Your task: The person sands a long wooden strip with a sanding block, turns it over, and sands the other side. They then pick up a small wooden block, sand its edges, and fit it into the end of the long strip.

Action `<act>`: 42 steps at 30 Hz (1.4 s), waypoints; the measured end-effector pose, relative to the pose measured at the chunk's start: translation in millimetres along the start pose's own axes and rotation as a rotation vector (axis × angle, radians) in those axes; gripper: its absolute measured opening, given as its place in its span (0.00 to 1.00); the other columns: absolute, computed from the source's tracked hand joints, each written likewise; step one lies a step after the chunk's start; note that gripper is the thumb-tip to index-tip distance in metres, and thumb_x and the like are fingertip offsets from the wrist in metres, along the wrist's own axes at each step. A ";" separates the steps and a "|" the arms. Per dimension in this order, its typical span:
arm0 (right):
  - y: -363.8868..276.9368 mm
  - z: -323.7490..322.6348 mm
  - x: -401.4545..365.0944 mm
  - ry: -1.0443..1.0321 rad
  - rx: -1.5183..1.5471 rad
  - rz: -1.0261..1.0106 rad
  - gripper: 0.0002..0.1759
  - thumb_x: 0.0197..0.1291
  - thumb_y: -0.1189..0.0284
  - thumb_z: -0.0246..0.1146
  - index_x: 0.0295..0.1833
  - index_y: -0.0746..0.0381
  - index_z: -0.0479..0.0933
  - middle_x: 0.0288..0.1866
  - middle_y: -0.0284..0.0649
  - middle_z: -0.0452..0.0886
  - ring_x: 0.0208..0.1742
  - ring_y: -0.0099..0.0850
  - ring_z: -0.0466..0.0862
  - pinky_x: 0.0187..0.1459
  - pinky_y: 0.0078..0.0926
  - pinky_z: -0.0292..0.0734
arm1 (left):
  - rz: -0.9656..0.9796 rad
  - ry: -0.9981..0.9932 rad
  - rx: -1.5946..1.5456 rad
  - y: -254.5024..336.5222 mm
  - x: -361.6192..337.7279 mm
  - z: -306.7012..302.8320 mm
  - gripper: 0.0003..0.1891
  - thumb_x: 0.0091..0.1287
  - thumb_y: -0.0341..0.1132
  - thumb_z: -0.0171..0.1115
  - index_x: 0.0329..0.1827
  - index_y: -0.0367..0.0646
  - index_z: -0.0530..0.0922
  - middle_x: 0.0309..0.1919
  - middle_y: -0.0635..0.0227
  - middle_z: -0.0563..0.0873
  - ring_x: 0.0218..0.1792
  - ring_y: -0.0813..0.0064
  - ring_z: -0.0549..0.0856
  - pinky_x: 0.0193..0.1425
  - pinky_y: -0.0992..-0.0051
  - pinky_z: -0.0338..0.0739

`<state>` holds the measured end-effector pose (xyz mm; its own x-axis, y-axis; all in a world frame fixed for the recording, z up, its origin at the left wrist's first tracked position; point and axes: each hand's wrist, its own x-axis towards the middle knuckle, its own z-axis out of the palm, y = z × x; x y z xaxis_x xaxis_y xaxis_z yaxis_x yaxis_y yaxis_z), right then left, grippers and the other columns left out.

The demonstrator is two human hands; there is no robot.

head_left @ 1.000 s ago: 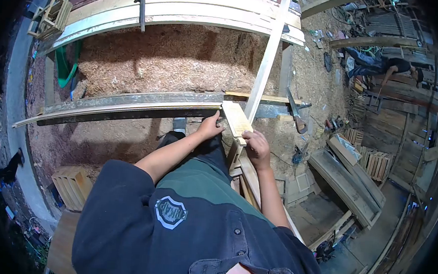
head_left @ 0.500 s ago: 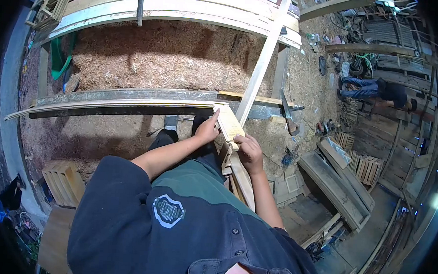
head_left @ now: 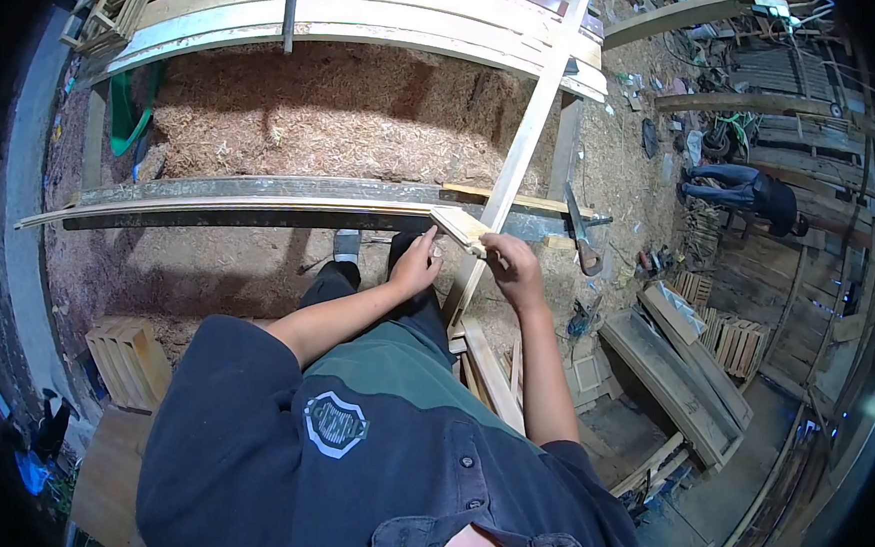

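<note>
A short flat wooden piece (head_left: 457, 227) is lifted against the end of a long curved beam (head_left: 241, 205). My right hand (head_left: 514, 268) grips its near end. My left hand (head_left: 416, 262) rests with fingers on its underside next to the beam. A long pale slat (head_left: 526, 139) runs diagonally from the far rails down past both hands.
Sawdust (head_left: 327, 116) fills the space between the beam and curved pale rails (head_left: 373, 19), where a hammer (head_left: 290, 9) lies. A hand saw (head_left: 580, 232) rests at the right. Wooden crates (head_left: 130, 360) and planks (head_left: 672, 373) stand around. Another person (head_left: 748, 190) bends at the far right.
The wooden piece has been raised and tilted flatter, its end now at the beam's tip. My right hand moved up with it. The person at the right shifted.
</note>
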<state>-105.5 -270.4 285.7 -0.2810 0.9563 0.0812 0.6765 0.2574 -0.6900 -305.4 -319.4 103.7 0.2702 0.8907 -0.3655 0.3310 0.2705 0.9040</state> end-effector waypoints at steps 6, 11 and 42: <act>10.3 -8.3 25.9 -0.045 -0.067 0.014 0.16 0.59 0.81 0.77 0.53 0.61 0.89 0.50 0.46 0.94 0.53 0.47 0.93 0.57 0.42 0.86 | 0.089 0.051 0.060 -9.9 -0.3 -4.6 0.29 0.71 0.33 0.70 0.75 0.39 0.76 0.65 0.46 0.83 0.66 0.44 0.84 0.72 0.56 0.80; 12.7 -7.3 36.1 -0.038 -0.112 -0.006 0.15 0.61 0.81 0.77 0.54 0.61 0.89 0.52 0.46 0.94 0.55 0.48 0.93 0.59 0.43 0.86 | 0.118 0.133 0.078 -23.4 0.8 -5.1 0.24 0.69 0.32 0.71 0.68 0.39 0.81 0.64 0.49 0.84 0.66 0.45 0.84 0.73 0.56 0.80; 42.7 -6.4 3.7 -0.115 0.088 0.089 0.27 0.55 0.81 0.71 0.64 0.62 0.86 0.63 0.47 0.89 0.68 0.46 0.88 0.72 0.40 0.82 | 0.368 -0.034 0.196 60.9 70.8 -28.8 0.40 0.56 0.25 0.80 0.77 0.46 0.79 0.72 0.57 0.85 0.75 0.50 0.82 0.80 0.59 0.78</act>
<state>-73.3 -255.0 261.2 -0.3018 0.9513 -0.0628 0.6414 0.1539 -0.7517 -292.1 -229.4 139.3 0.4310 0.9016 -0.0364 0.3721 -0.1409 0.9175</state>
